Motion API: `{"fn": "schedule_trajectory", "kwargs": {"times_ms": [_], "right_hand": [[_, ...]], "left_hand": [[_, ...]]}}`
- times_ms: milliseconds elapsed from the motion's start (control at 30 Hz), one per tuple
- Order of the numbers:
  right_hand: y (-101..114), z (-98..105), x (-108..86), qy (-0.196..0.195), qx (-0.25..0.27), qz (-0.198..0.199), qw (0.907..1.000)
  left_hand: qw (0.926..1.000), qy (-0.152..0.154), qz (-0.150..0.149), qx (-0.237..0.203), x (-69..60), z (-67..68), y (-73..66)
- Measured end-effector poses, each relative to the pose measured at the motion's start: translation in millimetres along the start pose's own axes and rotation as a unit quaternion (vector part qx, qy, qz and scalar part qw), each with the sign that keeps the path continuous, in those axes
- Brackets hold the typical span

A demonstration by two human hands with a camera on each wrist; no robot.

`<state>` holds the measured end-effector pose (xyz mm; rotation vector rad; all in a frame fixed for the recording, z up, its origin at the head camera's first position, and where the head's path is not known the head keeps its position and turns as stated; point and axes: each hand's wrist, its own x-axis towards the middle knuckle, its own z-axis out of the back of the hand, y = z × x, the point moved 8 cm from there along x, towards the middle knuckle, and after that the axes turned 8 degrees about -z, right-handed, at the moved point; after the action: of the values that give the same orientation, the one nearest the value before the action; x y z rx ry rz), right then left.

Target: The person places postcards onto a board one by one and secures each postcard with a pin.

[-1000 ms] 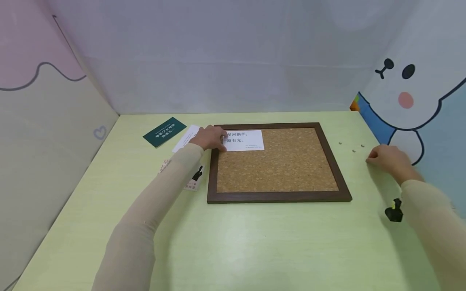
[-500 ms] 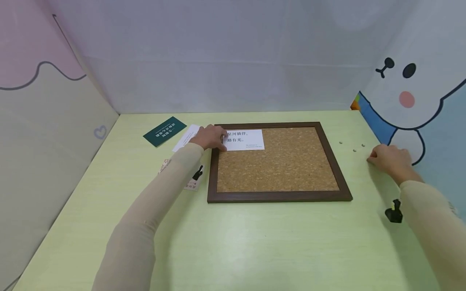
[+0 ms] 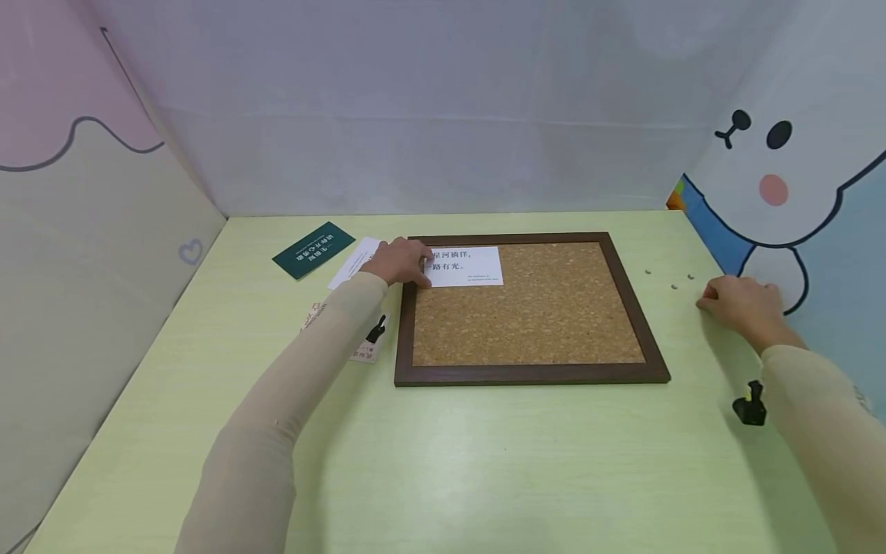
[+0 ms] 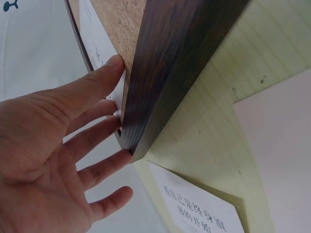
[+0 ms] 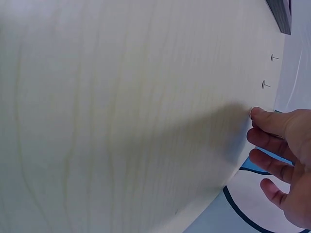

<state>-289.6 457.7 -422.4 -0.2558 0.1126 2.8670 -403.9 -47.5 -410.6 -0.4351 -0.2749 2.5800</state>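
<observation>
My left hand (image 3: 398,262) rests over the left rail of a cork board (image 3: 533,327) with a brown frame. Its thumb and fingertips touch the left end of a white card (image 3: 477,269) printed with dark characters, which lies in the board's upper left corner. In the left wrist view the fingers are spread and nearly straight. Right of the board, my right hand (image 3: 742,304) pinches at the tabletop; a small shiny edge, apparently of a thumbtack (image 5: 250,113), shows at the thumb tip, mostly hidden. Several thumbtacks lie near it, among them one thumbtack (image 5: 265,85) with its point showing.
A green card (image 3: 314,251) lies at the table's back left. Another white card (image 3: 354,261) and a pinkish card (image 3: 364,352) are partly covered by the left arm. Walls of printed cloth border the pale table (image 3: 484,469) at the back and sides.
Almost nothing differs. Both hands hold the same places, with only a tiny shift of the right hand, and the white card on the board stays put.
</observation>
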Motion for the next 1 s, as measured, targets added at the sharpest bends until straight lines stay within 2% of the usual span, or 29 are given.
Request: {"fn": "schedule_trajectory", "kwargs": {"times_ms": [667,833,1000], "right_hand": [[2.1,6.0,-3.0,-0.022,0.025,0.000,0.9994],[4.6,7.7,-5.3,-0.034,0.038,0.007,0.9987],[4.1,7.4,-5.7,-0.029,0.059,0.005,0.9978]], "left_hand": [[1.0000,-0.002,0.001,0.003,0.5,-0.5,0.8],[1.0000,-0.002,0.000,0.003,-0.1,0.1,0.0],[1.0000,-0.003,0.005,0.000,-0.4,0.6,-0.2]]}}
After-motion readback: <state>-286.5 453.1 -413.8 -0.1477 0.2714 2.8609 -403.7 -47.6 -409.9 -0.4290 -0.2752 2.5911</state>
